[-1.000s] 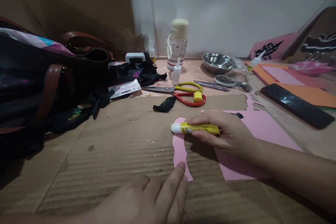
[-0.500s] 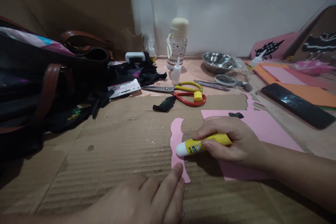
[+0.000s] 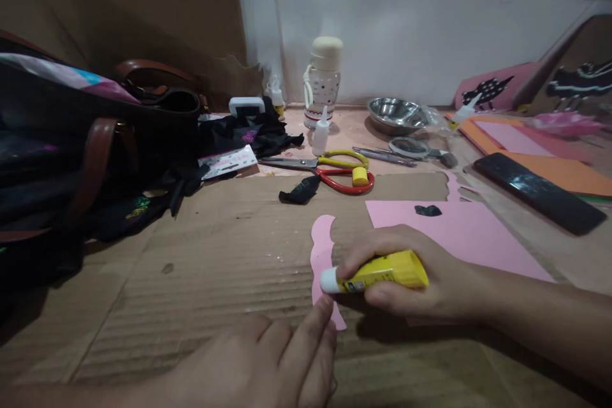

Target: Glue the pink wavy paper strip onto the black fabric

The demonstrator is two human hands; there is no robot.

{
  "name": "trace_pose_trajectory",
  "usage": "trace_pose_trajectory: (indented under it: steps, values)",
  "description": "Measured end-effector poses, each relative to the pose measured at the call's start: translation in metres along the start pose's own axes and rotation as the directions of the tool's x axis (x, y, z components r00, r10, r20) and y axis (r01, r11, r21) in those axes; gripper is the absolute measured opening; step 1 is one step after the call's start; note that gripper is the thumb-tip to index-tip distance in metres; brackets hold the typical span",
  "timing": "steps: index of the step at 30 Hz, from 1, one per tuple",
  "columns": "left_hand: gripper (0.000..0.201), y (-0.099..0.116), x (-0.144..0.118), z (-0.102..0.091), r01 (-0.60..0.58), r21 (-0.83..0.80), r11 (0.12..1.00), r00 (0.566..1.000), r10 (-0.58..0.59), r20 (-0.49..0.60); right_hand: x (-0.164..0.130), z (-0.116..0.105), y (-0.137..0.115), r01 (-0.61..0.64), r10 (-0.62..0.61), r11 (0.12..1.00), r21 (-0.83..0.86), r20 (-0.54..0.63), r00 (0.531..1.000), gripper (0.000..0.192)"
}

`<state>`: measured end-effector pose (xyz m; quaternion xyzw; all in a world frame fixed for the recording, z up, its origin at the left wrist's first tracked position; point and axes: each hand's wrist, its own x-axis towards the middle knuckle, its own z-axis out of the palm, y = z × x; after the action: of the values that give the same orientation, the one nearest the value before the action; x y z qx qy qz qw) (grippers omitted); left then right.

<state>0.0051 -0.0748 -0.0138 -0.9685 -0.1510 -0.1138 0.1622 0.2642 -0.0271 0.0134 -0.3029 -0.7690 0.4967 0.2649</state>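
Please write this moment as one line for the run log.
right hand: holds glue stick, tip on pink cutout | left hand: fingertip pins cutout | surface: cardboard

Dim, warm indoor light falls from above, brightest on the white wall [image 3: 406, 38] at upper centre. The left of the frame sinks into murky shadow. Wide-angle bending stretches the edges; the near hand [image 3: 268, 363] at the bottom is softly blurred.

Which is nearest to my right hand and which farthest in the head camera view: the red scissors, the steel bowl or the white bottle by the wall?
From the right hand:
1. Red scissors, just beyond it on the cardboard's far edge.
2. Steel bowl, farther back, slightly right.
3. White bottle, at the wall, back left.
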Motion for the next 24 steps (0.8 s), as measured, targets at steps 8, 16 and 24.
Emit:
trace_pose_trajectory:
  steps: [8,16,24]
  values:
    - [0.034,0.0003,-0.0017,0.0053,0.008,-0.007,1.000,1.000,-0.008,-0.022,0.0025,-0.0015,0.0045,-0.068,0.039,0.991,-0.118,-0.231,0.972,0.018]
    - [0.028,0.0029,-0.0042,0.0009,-0.001,-0.005,1.000,0.999,0.001,0.036,0.0013,-0.0033,-0.0028,-0.096,0.093,0.995,-0.032,-0.082,0.992,0.014]
    - [0.027,0.0012,-0.0029,0.0042,-0.029,-0.005,1.000,0.999,0.029,0.019,0.0036,-0.0063,0.0045,-0.131,0.074,0.979,-0.154,-0.331,0.941,0.021]
